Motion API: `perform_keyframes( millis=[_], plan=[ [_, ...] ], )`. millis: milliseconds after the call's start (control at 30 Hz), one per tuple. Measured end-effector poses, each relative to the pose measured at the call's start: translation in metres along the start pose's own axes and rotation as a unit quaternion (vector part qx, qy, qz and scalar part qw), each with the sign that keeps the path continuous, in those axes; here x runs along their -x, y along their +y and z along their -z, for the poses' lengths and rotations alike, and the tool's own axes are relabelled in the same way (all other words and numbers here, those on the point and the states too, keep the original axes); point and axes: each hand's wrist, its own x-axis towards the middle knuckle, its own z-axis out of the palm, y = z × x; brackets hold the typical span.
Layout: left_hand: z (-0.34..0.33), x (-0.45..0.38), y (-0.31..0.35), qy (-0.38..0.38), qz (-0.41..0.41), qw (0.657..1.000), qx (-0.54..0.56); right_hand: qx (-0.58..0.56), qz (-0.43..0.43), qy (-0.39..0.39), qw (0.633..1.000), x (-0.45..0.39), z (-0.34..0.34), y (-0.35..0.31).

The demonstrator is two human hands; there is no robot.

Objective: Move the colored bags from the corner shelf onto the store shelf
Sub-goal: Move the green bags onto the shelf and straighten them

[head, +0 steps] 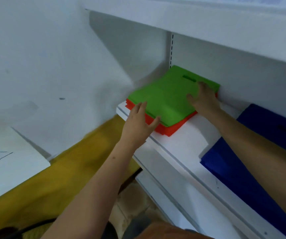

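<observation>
A flat stack of green bags (166, 97) lies on top of a stack of orange-red bags (170, 129) at the left end of the white store shelf (182, 145). My left hand (138, 123) rests with straight fingers against the stack's front left edge. My right hand (202, 99) lies flat on the green bags' right side, near the cut-out handle. A pile of dark blue bags (233, 169) sits on the same shelf to the right, partly hidden by my right forearm.
Another white shelf board (207, 19) hangs close above the bags. A white wall stands to the left. A low white board with a drawn X (9, 156) lies at the lower left, on a yellow surface (66, 178).
</observation>
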Motion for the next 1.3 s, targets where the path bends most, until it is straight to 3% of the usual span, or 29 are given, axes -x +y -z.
perform_keyframes(
  millis=[233,367,633,733,933,1100,1200,1300],
  plan=[
    [-0.014,-0.101,-0.035,-0.065,-0.063,0.996,-0.027,0.152,-0.080,0.002,0.985,-0.022,-0.015,0.025],
    [-0.028,-0.142,-0.063,-0.116,-0.083,0.984,-0.109,0.159,-0.111,0.027,0.981,-0.021,-0.030,0.040],
    [-0.042,-0.141,-0.069,-0.052,-0.106,0.993,-0.024,0.165,-0.071,0.102,0.979,-0.011,-0.055,0.009],
    [-0.034,-0.136,-0.067,-0.041,-0.120,0.992,0.026,0.109,-0.091,0.125,0.982,0.008,-0.041,-0.007],
    [-0.017,-0.103,-0.007,-0.049,-0.161,0.971,0.171,0.044,-0.235,0.198,0.951,0.078,0.015,-0.012],
    [-0.036,-0.043,0.072,-0.100,-0.233,0.937,0.240,-0.082,-0.269,0.306,0.910,0.183,0.079,0.013],
    [-0.060,0.013,0.122,-0.120,-0.292,0.914,0.256,-0.059,-0.273,0.372,0.885,0.269,0.118,0.034],
    [-0.090,0.088,0.175,-0.177,-0.318,0.889,0.276,-0.006,-0.318,0.388,0.865,0.367,0.152,0.071]
  ],
)
